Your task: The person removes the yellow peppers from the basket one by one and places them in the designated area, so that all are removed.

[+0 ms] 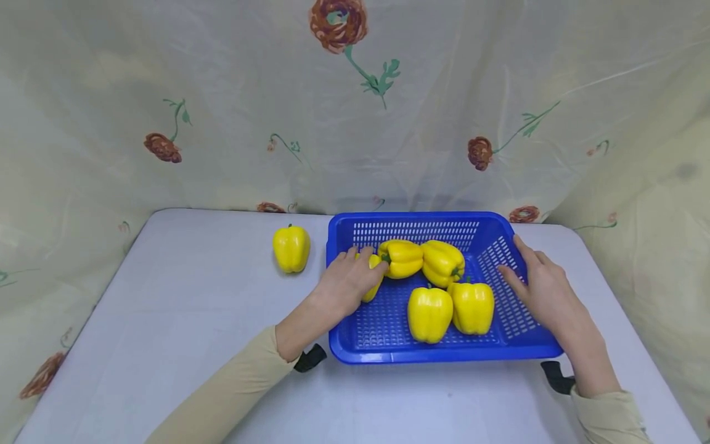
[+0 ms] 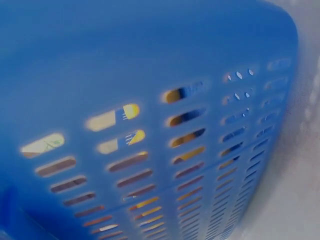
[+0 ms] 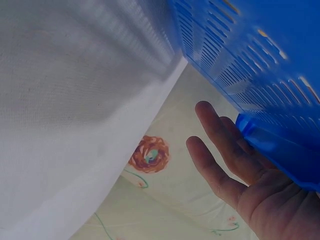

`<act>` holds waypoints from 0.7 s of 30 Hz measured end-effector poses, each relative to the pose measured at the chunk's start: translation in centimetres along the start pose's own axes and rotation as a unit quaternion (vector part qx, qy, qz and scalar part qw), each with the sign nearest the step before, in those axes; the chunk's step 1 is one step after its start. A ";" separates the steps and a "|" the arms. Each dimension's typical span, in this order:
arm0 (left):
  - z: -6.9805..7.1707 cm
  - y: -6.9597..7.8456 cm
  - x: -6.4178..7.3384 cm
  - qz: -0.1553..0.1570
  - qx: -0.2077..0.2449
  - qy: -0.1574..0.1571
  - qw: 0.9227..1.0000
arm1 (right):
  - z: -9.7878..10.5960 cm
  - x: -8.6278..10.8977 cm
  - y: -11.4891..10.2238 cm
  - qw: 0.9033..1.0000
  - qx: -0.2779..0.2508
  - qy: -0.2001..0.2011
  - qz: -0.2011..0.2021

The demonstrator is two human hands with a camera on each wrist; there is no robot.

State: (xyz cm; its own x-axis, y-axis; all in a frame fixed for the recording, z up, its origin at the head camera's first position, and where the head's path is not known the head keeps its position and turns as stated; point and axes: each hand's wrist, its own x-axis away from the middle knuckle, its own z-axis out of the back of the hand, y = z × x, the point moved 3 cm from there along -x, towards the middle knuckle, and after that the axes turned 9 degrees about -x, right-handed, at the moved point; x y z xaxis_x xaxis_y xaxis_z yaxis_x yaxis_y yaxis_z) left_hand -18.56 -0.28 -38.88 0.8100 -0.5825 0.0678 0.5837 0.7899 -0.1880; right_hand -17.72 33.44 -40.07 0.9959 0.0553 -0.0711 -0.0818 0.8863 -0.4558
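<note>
At the left inside of the blue plastic basket (image 1: 444, 356), my left hand (image 1: 348, 280) reaches over the rim and holds a yellow bell pepper (image 1: 373, 285), partly hidden by the fingers. In the left wrist view the slotted basket wall (image 2: 150, 60) fills the picture, with yellow showing through the slots. My right hand (image 1: 546, 290) rests at the basket's right rim, thumb inside. The right wrist view shows the right hand's fingers (image 3: 220, 135) straight and spread outside the wall. Two peppers lie on their sides at the back, one pepper (image 1: 442, 263) touching the other; two more stand upright in front.
Another yellow bell pepper (image 1: 291, 248) stands on the white-covered table (image 1: 183, 308), left of the basket. Flower-patterned cloth (image 1: 233, 123) hangs close behind the table and at both sides. A black strap (image 1: 310, 359) shows at the left wrist.
</note>
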 end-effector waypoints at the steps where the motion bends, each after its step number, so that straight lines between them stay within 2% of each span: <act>1: 0.0 0.0 -0.1 -0.001 -0.001 -0.005 1.000 | 0.0 0.0 0.0 1.000 0.000 0.001 0.001; 5: 0.1 -0.2 -0.1 -0.006 0.014 -0.028 0.999 | 0.1 0.0 0.0 1.000 0.002 0.001 0.000; 8: 0.6 -0.7 0.3 -0.009 0.038 -0.031 0.999 | 0.0 -0.1 0.0 1.000 0.002 0.000 -0.001; 15: 2.2 -2.2 2.1 -0.013 0.074 0.020 0.997 | 0.1 0.0 0.1 1.000 -0.005 -0.011 -0.010; 21: 2.7 -2.7 3.2 -0.023 0.080 0.052 0.995 | 0.0 0.0 0.0 1.000 -0.005 -0.009 -0.008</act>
State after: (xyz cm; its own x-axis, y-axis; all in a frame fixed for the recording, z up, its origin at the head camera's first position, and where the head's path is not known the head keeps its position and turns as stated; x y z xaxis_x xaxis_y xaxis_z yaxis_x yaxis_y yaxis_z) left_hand -17.37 -3.81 -35.51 0.7770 -0.6287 -0.0314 0.6281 0.7776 -0.0290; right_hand -17.71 33.40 -40.03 0.9976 0.0501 -0.0482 -0.0668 0.8826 -0.4653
